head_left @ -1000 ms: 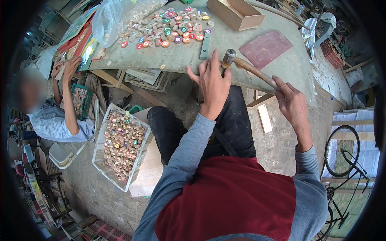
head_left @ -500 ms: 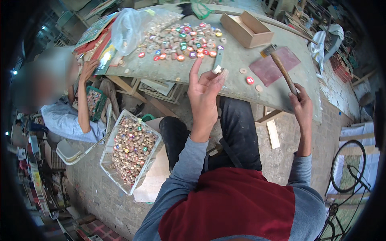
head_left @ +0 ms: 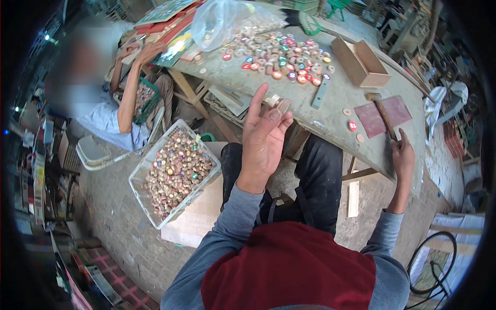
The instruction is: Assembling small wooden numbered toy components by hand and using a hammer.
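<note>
My left hand [head_left: 262,142] is raised in front of the table's near edge, its index finger stretched up. Between the thumb and other fingers it pinches a small round wooden piece [head_left: 282,105] with a pale part sticking out. My right hand [head_left: 403,157] is at the end of the wooden handle of a hammer [head_left: 384,114], fingers closed around it. The hammer's head rests on or just over the edge of a dark red sheet [head_left: 366,118]. Near it lie a red-topped disc [head_left: 352,125] and two plain wooden discs.
Many wooden discs [head_left: 284,58], some with coloured tops, spread over the table [head_left: 333,117]. A grey-green strip [head_left: 320,95], an open wooden box [head_left: 374,80] and a plastic bag [head_left: 213,28] lie there too. A white crate [head_left: 135,191] of wooden pieces stands left; a co-worker [head_left: 111,121] sits beyond.
The hammer has come down toward the red sheet with my right hand. My left hand has drawn away from the strip, keeping the wooden piece. The whole view has shifted.
</note>
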The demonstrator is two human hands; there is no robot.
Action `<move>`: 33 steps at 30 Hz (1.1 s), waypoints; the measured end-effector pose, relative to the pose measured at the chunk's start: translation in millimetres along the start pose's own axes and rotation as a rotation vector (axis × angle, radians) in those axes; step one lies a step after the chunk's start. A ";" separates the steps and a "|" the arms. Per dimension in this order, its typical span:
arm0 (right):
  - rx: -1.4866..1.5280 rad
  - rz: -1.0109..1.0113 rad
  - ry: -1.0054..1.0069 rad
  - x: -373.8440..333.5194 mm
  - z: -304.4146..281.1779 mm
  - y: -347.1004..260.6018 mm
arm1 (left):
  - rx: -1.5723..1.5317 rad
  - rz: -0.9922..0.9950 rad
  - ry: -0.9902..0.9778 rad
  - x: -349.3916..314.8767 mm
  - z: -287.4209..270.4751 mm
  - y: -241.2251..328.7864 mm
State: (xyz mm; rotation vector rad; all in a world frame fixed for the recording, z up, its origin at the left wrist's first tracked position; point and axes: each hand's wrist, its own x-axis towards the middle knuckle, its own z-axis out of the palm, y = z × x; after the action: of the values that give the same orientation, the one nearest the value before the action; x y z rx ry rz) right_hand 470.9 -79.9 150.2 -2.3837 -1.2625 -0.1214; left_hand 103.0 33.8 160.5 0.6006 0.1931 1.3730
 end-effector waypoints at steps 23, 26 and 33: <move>-0.359 -0.181 0.145 4.2 39.1 -3.4 | 0.348 0.219 0.736 -87.9 -229.4 53.9; -0.371 -0.186 0.136 3.9 35.4 -3.1 | 0.597 0.303 1.067 -124.3 -302.5 67.5; -0.421 -0.140 0.127 5.6 38.1 2.5 | 0.760 0.800 1.440 -151.3 -404.9 174.2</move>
State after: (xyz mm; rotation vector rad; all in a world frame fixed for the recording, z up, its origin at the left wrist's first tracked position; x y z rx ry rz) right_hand 471.4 -61.0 116.6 -2.5737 -1.4573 -0.6286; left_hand -267.4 18.8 -121.9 0.1456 1.8464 2.3175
